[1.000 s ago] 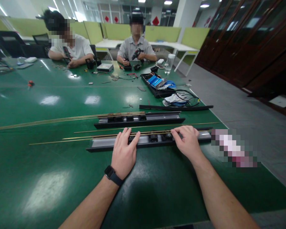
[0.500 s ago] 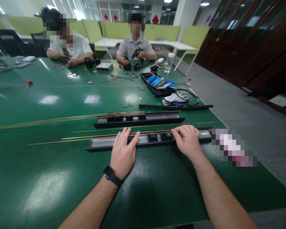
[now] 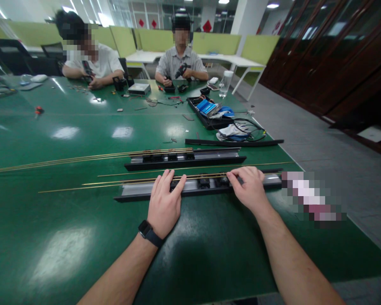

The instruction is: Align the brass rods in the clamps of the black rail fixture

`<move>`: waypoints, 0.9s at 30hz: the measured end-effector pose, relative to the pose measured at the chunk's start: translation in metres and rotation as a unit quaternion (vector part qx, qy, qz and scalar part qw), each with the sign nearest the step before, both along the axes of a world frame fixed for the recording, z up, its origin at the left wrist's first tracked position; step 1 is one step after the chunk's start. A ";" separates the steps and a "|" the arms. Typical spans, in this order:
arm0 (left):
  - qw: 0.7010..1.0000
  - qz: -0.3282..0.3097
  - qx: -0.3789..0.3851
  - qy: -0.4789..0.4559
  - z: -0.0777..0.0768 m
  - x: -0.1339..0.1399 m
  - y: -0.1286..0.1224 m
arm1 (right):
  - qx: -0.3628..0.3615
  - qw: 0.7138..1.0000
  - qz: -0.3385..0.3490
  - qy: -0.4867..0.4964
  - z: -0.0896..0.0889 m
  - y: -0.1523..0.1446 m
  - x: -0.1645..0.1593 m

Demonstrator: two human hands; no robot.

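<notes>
A long black-edged metal channel lies crosswise in front of me, with black blocks set inside it. Thin brass-coloured rods run along the channel and stick out past its left end. My left hand, a dark watch on its wrist, rests over the channel with fingers stretched out across the rods. On the right, my right hand pinches a rod above the channel between thumb and fingers; the fingertips partly cover the spot. Another single rod lies just behind the channel.
Behind sits a second channel with blocks and long rods. Farther back are a black strip, a glove with cables and a black tray. Two people sit across the green table, one holding a power drill.
My right hand has shifted very slightly left, and the front rod's left end has moved a touch right. My left hand stays nearly where it was.
</notes>
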State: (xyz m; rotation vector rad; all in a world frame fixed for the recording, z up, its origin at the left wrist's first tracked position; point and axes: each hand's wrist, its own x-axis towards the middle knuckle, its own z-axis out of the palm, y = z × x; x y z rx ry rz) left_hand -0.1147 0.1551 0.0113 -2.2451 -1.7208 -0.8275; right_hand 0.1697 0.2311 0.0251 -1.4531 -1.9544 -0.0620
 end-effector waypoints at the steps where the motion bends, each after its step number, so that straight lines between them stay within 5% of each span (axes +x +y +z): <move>1: 1.000 0.000 -0.001 0.000 0.000 0.000 0.000 | -0.002 1.000 0.001 -0.001 0.000 0.000 0.000; 27: 1.000 0.001 -0.005 -0.001 0.002 0.000 -0.001 | -0.005 1.000 -0.007 0.004 0.002 0.000 -0.001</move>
